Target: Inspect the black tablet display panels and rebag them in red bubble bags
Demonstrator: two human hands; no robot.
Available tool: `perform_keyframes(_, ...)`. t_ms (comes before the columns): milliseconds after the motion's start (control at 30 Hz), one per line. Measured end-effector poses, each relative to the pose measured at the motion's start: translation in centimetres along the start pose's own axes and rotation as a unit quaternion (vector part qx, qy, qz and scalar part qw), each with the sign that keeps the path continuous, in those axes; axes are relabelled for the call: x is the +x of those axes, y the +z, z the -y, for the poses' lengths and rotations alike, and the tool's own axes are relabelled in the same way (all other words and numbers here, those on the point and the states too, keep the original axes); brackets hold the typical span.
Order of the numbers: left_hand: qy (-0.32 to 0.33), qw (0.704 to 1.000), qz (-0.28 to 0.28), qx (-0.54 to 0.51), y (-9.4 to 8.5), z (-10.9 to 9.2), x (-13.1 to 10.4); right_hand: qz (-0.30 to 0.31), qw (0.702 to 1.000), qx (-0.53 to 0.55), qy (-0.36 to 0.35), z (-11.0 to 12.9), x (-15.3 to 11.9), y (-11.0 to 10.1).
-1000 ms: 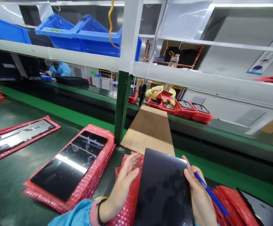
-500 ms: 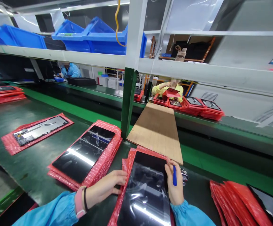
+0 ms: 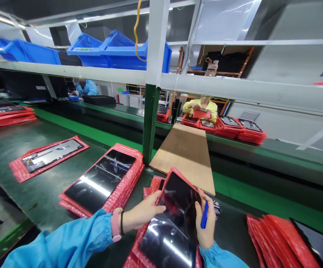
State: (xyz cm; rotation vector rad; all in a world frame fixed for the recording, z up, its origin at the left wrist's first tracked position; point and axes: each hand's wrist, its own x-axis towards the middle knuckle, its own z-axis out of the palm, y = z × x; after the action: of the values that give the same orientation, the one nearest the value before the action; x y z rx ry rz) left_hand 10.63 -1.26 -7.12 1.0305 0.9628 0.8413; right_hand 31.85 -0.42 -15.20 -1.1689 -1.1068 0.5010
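Observation:
A glossy black screen panel (image 3: 175, 219) on a red bubble-wrap bag is tilted above a stack of red bubble-wrap bags (image 3: 135, 257) in front of me. My left hand (image 3: 147, 210) grips its left edge, the thumb on the glass and the fingers hidden beneath. On the right edge, my right hand (image 3: 206, 219) pinches the panel and also holds a blue pen (image 3: 204, 215) against the palm. Just left lies another stack of bubble-wrap bags (image 3: 125, 191) with a black screen panel (image 3: 101, 180) on top.
A bagged panel with a silver back (image 3: 52, 154) lies farther left. Red bags (image 3: 278, 238) lean at the right. A wooden board (image 3: 186, 152) bridges toward a far bench, where a person in yellow (image 3: 213, 108) handles a red item. A green post (image 3: 150, 126) rises ahead.
The panel has been lifted and tilted off the stack, its far end now up. My left hand has moved right, from the bag's edge onto the panel's edge. The right hand stays at its right edge.

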Motion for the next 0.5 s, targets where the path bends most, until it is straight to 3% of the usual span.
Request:
perform_keyframes(100, 0.009, 0.999, -0.029, -0.008, -1.9, -0.5, -0.6, -0.005, 0.999, -0.027, -0.022, 1.3, -0.5, -1.2)
perform_keyframes(233, 0.027, 0.996, -0.077, -0.026, -9.3, -2.7, -2.5, 0.029, 0.993, -0.088, -0.067, 1.3, -0.7, -5.4)
perform_keyframes(300, 0.042, 0.994, -0.096, -0.029, -13.6, -3.9, -3.6, 0.048, 0.956, -0.22, -0.191, 0.1, -0.5, -7.9)
perform_keyframes(367, 0.055, 0.987, -0.152, -0.006, -17.3, -4.9, -4.6, 0.06, 0.913, -0.307, -0.261, -1.4, -0.2, -9.6)
perform_keyframes(500, 0.054, 0.979, -0.194, 0.02, -21.5, -5.9, -5.1, 0.075, 0.848, -0.407, -0.332, -3.4, -0.1, -10.5)
